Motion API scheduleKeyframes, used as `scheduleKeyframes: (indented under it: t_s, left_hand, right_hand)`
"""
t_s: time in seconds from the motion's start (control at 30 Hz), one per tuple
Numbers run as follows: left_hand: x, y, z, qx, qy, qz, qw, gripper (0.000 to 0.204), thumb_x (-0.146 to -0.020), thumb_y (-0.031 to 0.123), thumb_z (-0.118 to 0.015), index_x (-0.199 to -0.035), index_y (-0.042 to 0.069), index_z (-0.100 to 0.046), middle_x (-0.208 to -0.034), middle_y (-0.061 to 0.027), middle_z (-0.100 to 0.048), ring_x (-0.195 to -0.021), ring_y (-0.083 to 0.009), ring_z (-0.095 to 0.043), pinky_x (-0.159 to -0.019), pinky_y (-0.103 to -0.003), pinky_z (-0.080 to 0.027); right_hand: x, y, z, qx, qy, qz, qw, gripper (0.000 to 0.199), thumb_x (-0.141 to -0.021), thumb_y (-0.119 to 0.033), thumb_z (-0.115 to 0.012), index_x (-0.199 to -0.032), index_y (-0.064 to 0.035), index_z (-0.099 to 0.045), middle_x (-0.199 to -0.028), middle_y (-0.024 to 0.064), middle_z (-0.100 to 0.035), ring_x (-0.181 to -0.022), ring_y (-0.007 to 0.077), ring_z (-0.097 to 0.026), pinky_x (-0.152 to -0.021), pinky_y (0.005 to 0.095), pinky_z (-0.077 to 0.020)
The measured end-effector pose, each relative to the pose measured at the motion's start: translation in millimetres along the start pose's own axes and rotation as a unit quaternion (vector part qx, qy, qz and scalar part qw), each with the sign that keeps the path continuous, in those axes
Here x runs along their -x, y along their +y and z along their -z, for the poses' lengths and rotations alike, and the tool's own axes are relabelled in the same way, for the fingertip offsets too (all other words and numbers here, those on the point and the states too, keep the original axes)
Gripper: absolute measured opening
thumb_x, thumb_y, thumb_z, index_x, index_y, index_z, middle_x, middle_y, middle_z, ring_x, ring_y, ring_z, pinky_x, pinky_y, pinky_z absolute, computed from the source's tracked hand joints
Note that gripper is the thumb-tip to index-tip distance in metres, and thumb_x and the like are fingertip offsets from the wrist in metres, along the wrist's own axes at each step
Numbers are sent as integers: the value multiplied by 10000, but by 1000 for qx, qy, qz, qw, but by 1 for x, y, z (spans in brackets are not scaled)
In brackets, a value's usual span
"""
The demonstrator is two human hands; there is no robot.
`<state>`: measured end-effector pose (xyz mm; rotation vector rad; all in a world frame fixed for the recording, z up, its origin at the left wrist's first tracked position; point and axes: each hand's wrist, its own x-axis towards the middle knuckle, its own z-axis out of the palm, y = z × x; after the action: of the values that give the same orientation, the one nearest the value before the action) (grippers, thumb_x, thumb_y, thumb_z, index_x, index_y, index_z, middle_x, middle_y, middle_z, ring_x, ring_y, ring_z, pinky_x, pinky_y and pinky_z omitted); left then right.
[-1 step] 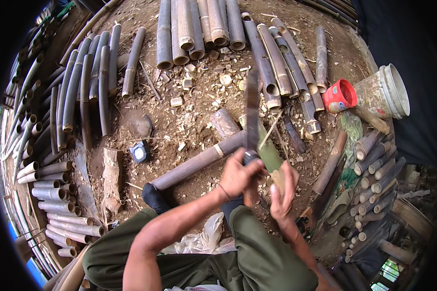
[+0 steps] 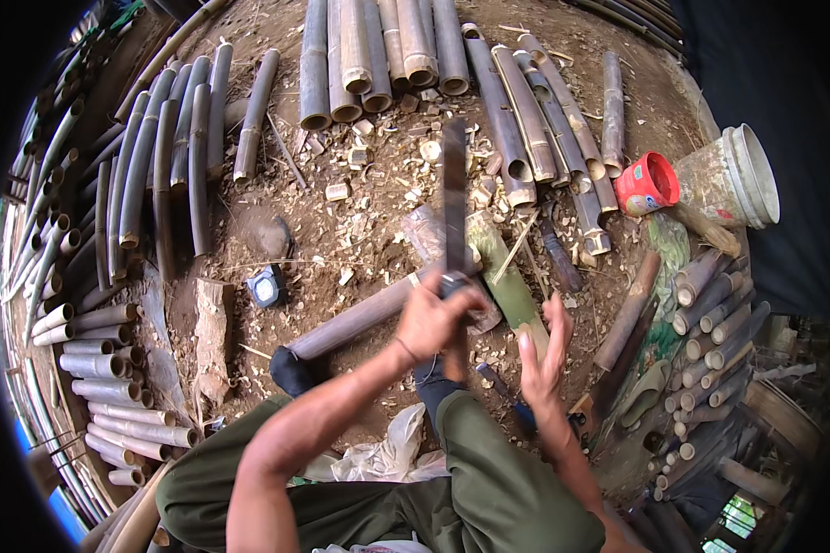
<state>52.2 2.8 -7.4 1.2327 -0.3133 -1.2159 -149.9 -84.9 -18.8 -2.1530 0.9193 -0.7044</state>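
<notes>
My left hand (image 2: 433, 318) is closed round the handle of a machete (image 2: 454, 194), its blade pointing up and away from me. To the right, my right hand (image 2: 544, 364) is open, thumb and fingers apart, beside the near end of a split green bamboo piece (image 2: 505, 281). That piece slants away from me across the ground. A brown bamboo pole (image 2: 355, 318) lies crosswise in front of my feet, its right part passing behind the left hand and blade. Between my right foot and right hand lies a blue-handled tool (image 2: 503, 389), only partly visible.
Bamboo poles (image 2: 378, 55) lie in rows ahead, with stacks of cut bamboo (image 2: 129, 405) at left and right. A red bucket (image 2: 646, 183) and dirty white buckets (image 2: 733, 175) sit at far right. Pale chips cover the soil around a small blue-black device (image 2: 266, 288).
The left hand and machete have shifted left. My right hand has spread open and moved slightly right, and the blue-handled tool now shows below.
</notes>
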Motion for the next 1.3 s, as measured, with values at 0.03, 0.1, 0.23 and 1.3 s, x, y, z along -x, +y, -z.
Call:
scheduleKeyframes:
  t_s: [0.03, 0.1, 0.23, 1.3]
  left_hand:
    - [-4, 14, 22, 12, 22, -8, 1000, 277, -915, 90, -662, -1140, 9, -523, -935, -122, -672, -791, -190, -700, -664, -300, -606]
    - [-2, 40, 74, -80, 42, -7, 996, 269, -900, 75, -654, -1135, 30, -533, -860, -84, -657, -712, -167, -662, -621, -291, -589]
    - [34, 90, 137, -530, 86, 33, 843, 349, -901, 314, -682, -1026, -2, -604, -763, -130, -662, -642, -218, -633, -615, -374, -527]
    - [74, 56, 174, -725, -25, 131, 676, 509, -965, 539, -498, -806, 76, -641, -705, -219, -666, -712, -417, -674, -682, -515, -538]
  right_hand:
    - [-7, 25, -5, 77, -24, -52, 995, 812, -878, -309, -682, -1510, 14, -286, -1337, 278, -462, -1244, 406, -445, -1066, 496, -364]
    - [-3, 74, -13, 167, -95, -135, 972, 880, -843, -273, -735, -1531, -22, -247, -1349, 276, -462, -1251, 407, -456, -1068, 494, -377]
    - [2, 120, -18, 154, -186, -178, 954, 940, -807, -258, -783, -1538, -46, -231, -1378, 269, -476, -1264, 392, -496, -1052, 476, -425]
    - [-27, -44, 40, -352, -254, -278, 857, 813, -679, -204, -793, -1346, 14, -382, -1113, 124, -587, -966, 210, -626, -838, 351, -549]
